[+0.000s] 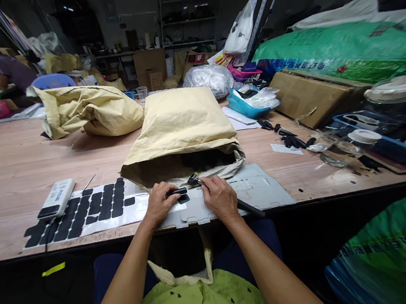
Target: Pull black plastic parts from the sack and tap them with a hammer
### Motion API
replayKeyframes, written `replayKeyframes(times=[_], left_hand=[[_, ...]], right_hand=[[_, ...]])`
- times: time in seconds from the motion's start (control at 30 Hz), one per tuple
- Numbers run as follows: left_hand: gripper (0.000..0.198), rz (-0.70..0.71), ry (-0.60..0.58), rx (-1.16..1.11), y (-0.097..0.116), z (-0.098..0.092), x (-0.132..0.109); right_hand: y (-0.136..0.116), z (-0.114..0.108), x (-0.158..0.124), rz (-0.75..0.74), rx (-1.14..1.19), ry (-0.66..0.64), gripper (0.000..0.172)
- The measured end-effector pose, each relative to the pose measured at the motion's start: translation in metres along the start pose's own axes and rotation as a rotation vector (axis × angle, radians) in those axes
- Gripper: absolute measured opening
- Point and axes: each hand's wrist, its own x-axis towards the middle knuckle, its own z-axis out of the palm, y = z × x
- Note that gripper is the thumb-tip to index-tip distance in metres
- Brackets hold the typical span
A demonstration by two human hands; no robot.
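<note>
My left hand [160,202] is closed on a short black rod-shaped piece [177,192]. Facing it, my right hand [220,196] grips a tool with a long black handle [250,207] and a shiny metal head [193,179]; its exact kind is unclear. The metal head and the black piece are apart. Both hands are low over a grey board [264,188], where a small black square [183,198] lies between them. Just beyond, a pale yellow woven sack [187,124] lies with its dark mouth towards me.
Left on the table, a sheet of black rounded stickers [106,203] lies beside a white device [57,197]. Another yellow sack [102,108] is behind. To the right are black pieces [290,140], a cardboard box [316,96] and a lidded jar [394,100]. A person [10,68] sits far left.
</note>
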Motion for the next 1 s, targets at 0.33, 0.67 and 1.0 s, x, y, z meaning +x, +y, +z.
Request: replayKeyframes(times=[0.33, 0.67, 1.0], left_hand=[[0.028, -0.071, 0.023, -0.264, -0.003, -0.002, 0.0], [0.03, -0.067, -0.008, -0.4, 0.001, -0.008, 0.0], [0.034, -0.11, -0.103, -0.687, 0.003, -0.008, -0.006]], right_hand=[[-0.002, -0.003, 0.0, -0.045, -0.026, 0.084, 0.033], [-0.02, -0.016, -0.005, -0.021, 0.157, 0.153, 0.033], [-0.072, -0.034, 0.011, 0.085, 0.674, -0.079, 0.014]])
